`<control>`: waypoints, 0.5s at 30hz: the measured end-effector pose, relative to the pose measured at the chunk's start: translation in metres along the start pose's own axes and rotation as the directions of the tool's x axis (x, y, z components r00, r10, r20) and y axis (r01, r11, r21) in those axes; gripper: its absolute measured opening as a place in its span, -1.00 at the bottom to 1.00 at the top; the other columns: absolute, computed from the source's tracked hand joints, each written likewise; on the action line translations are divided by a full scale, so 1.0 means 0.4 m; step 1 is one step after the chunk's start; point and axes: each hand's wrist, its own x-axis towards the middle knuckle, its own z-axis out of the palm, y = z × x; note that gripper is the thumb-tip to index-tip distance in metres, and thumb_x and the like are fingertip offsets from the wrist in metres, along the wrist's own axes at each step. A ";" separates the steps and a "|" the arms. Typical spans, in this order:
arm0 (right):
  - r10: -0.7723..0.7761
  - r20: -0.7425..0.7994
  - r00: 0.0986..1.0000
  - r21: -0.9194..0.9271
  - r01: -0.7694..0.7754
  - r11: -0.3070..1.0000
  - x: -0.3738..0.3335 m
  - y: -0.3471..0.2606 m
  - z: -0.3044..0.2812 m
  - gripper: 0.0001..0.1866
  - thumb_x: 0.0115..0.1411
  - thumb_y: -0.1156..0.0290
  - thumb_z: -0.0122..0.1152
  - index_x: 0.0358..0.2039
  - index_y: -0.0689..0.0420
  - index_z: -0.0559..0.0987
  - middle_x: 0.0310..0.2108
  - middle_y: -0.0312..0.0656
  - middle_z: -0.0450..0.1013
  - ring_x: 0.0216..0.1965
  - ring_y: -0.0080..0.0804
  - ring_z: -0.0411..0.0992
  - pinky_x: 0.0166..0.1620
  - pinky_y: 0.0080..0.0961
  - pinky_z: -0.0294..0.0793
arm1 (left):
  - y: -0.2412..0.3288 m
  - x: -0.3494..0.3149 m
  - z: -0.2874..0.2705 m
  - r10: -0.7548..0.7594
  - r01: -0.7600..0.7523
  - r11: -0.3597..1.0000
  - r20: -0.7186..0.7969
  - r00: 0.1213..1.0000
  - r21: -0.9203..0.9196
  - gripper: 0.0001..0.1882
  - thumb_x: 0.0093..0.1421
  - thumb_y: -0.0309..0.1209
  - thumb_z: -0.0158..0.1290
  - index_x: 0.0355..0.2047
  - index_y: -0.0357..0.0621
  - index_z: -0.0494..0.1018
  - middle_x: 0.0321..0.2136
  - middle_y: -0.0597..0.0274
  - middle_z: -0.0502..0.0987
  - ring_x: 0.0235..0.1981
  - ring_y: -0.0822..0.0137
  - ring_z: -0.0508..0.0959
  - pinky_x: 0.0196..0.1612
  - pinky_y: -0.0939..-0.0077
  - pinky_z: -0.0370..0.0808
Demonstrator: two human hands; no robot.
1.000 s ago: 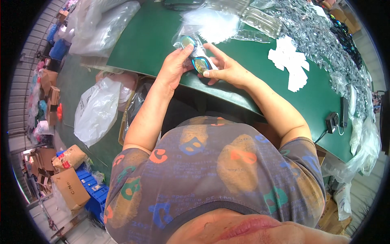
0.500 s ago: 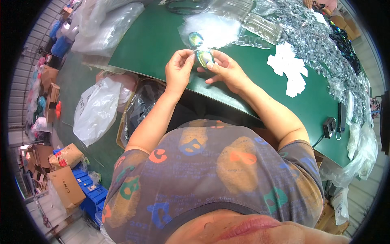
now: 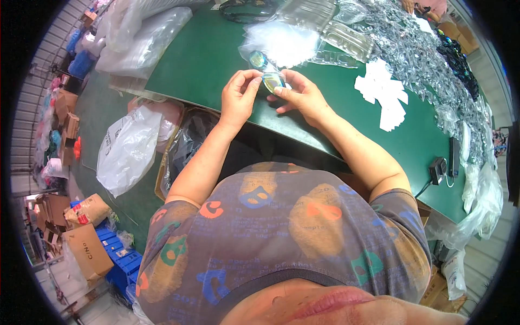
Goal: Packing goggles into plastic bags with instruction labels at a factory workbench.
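A pair of goggles (image 3: 272, 83) with shiny blue, green and yellow mirrored lenses is held up over the near edge of the green table (image 3: 325, 119). My left hand (image 3: 240, 97) pinches their left edge between thumb and fingers. From the other side, my right hand (image 3: 304, 96) grips the nearer lens, its thumb on the front and fingers partly behind. The farther lens (image 3: 258, 58) points away from me, in front of a stack of clear plastic bags (image 3: 281, 40). Whether clear film covers the goggles I cannot tell.
White paper cards (image 3: 383, 95) lie fanned out to the right. Beyond them spreads a heap of clear plastic pieces (image 3: 401, 51). Clear moulded trays (image 3: 346, 40) sit at the back. A black power adapter (image 3: 437, 170) is near the right edge; a white bag (image 3: 130, 149) hangs at left.
The goggles have tilted slightly, and their farther lens has dropped a little toward me. Both hands have shifted slightly nearer and keep their grip.
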 end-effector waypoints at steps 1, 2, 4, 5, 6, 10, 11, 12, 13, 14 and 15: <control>-0.003 -0.010 1.000 0.018 0.003 1.000 0.005 0.004 -0.003 -0.41 0.26 0.41 0.30 0.23 0.20 0.29 0.07 -0.08 0.43 -0.07 -0.21 0.57 -0.26 -0.43 0.67 | 0.010 0.000 0.000 0.001 -0.001 1.000 0.001 1.000 -0.001 -0.91 0.29 -0.53 0.12 -0.21 -0.25 0.54 -0.31 0.31 0.58 -0.31 0.52 0.55 -0.19 0.61 0.49; -0.005 -0.021 1.000 0.035 0.006 0.999 0.008 0.008 -0.005 -0.50 0.27 0.40 0.30 0.15 0.19 0.34 0.01 -0.10 0.46 -0.10 -0.22 0.58 -0.27 -0.43 0.68 | 0.020 0.000 0.003 0.070 -0.070 0.995 0.003 0.998 0.065 -0.92 0.27 -0.55 0.13 -0.22 -0.24 0.55 -0.31 0.27 0.57 -0.29 0.45 0.57 -0.18 0.57 0.50; -0.018 -0.032 0.999 0.056 0.020 0.998 0.010 0.014 -0.005 -0.60 0.27 0.39 0.30 0.05 0.16 0.37 -0.04 -0.13 0.47 -0.13 -0.25 0.58 -0.27 -0.42 0.68 | 0.035 -0.004 0.006 0.203 -0.205 0.963 0.031 0.979 0.173 -0.92 0.24 -0.57 0.13 -0.25 -0.23 0.55 -0.30 0.18 0.58 -0.27 0.30 0.59 -0.16 0.49 0.51; -0.030 -0.044 0.999 0.077 0.033 0.996 0.011 0.017 -0.006 -0.68 0.28 0.38 0.30 -0.06 0.14 0.39 -0.09 -0.15 0.48 -0.15 -0.28 0.58 -0.27 -0.42 0.68 | 0.041 -0.007 0.009 0.265 -0.271 0.939 0.057 0.962 0.212 -0.92 0.23 -0.58 0.13 -0.26 -0.23 0.55 -0.30 0.15 0.58 -0.25 0.23 0.60 -0.16 0.46 0.51; -0.030 -0.045 0.999 0.077 0.033 0.996 0.012 0.020 -0.008 -0.68 0.28 0.38 0.30 -0.06 0.14 0.39 -0.09 -0.15 0.48 -0.15 -0.28 0.58 -0.27 -0.42 0.68 | 0.053 -0.018 0.015 0.260 -0.276 0.938 0.102 0.960 0.210 -0.91 0.21 -0.58 0.14 -0.26 -0.23 0.53 -0.28 0.15 0.58 -0.21 0.24 0.59 -0.09 0.43 0.49; -0.133 -0.167 0.977 0.107 0.152 0.982 0.016 0.042 -0.010 -0.79 0.32 0.35 0.25 -0.26 0.12 0.39 -0.29 -0.27 0.43 -0.29 -0.50 0.51 -0.34 -0.54 0.66 | 0.081 -0.052 0.049 0.390 -0.438 0.861 0.217 0.895 0.258 -0.88 0.15 -0.59 0.16 -0.29 -0.19 0.51 -0.31 0.13 0.57 -0.22 0.10 0.57 -0.10 0.30 0.49; -0.154 -0.167 0.974 0.100 0.172 0.980 0.010 0.047 -0.009 -0.80 0.33 0.35 0.24 -0.27 0.12 0.39 -0.29 -0.27 0.43 -0.29 -0.52 0.50 -0.34 -0.54 0.66 | 0.079 -0.061 0.052 0.390 -0.438 0.861 0.216 0.895 0.260 -0.88 0.15 -0.59 0.16 -0.29 -0.19 0.51 -0.31 0.13 0.57 -0.22 0.10 0.57 -0.10 0.30 0.49; -0.176 -0.169 0.970 0.092 0.193 0.977 0.004 0.047 -0.005 -0.80 0.33 0.35 0.23 -0.29 0.12 0.38 -0.29 -0.26 0.42 -0.30 -0.54 0.48 -0.33 -0.55 0.67 | 0.077 -0.066 0.052 0.371 -0.422 0.860 0.219 0.903 0.285 -0.87 0.14 -0.57 0.18 -0.29 -0.18 0.50 -0.33 0.15 0.56 -0.23 0.10 0.56 -0.08 0.29 0.47; -0.179 -0.187 0.966 0.099 0.199 0.975 0.001 0.045 0.002 -0.79 0.34 0.34 0.23 -0.30 0.12 0.38 -0.30 -0.26 0.44 -0.30 -0.55 0.50 -0.35 -0.58 0.64 | 0.077 -0.068 0.053 0.351 -0.407 0.859 0.221 0.910 0.310 -0.86 0.13 -0.55 0.19 -0.30 -0.16 0.48 -0.35 0.16 0.55 -0.23 0.11 0.55 -0.07 0.27 0.44; -0.180 -0.186 0.966 0.099 0.201 0.975 -0.003 0.039 0.007 -0.79 0.34 0.34 0.23 -0.30 0.12 0.38 -0.30 -0.26 0.44 -0.30 -0.55 0.50 -0.35 -0.58 0.64 | 0.076 -0.063 0.055 0.385 -0.442 0.836 0.225 0.895 0.325 -0.82 0.10 -0.51 0.23 -0.32 -0.12 0.45 -0.39 0.20 0.52 -0.25 0.12 0.53 -0.07 0.24 0.40; -0.173 -0.169 0.970 0.070 0.187 0.980 -0.006 0.031 0.011 -0.78 0.34 0.34 0.23 -0.31 0.12 0.37 -0.30 -0.25 0.45 -0.31 -0.56 0.50 -0.35 -0.59 0.61 | 0.077 -0.058 0.054 0.388 -0.444 0.834 0.225 0.894 0.328 -0.82 0.10 -0.51 0.23 -0.32 -0.12 0.45 -0.39 0.20 0.52 -0.25 0.12 0.53 -0.07 0.24 0.40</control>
